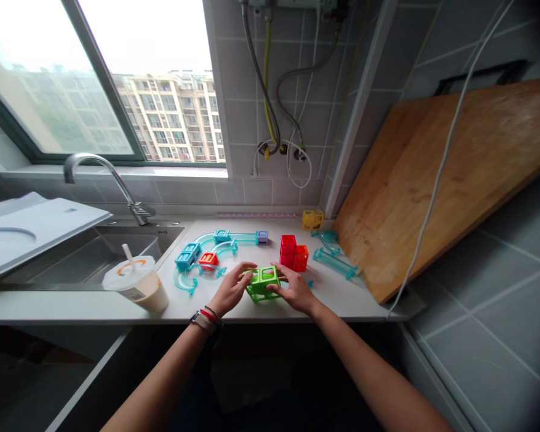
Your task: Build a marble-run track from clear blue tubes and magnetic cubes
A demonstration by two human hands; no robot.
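Note:
Near the counter's front edge, a green open-frame toy block (pixel 264 283) is gripped from both sides. My left hand (pixel 232 287) has its fingers closed on the block's left side, a watch and bracelets at the wrist. On the opposite side, my right hand (pixel 296 289) holds it with thumb in front and fingers behind. Just behind the right hand stand stacked red cube blocks (pixel 288 252) with an orange-red cube (pixel 301 258) beside them. To the left lie curved clear-blue track pieces (pixel 209 237) joined with blue blocks (pixel 188 256), and a red-orange block (pixel 208 260).
A lidded drink cup with straw (pixel 137 282) stands at the front left by the sink (pixel 171 234) and faucet (pixel 130 201). On the right are a straight blue track (pixel 335 263), a yellow block (pixel 312 219) and a leaning wooden board (pixel 450 168). A white cable (pixel 441 162) hangs before it.

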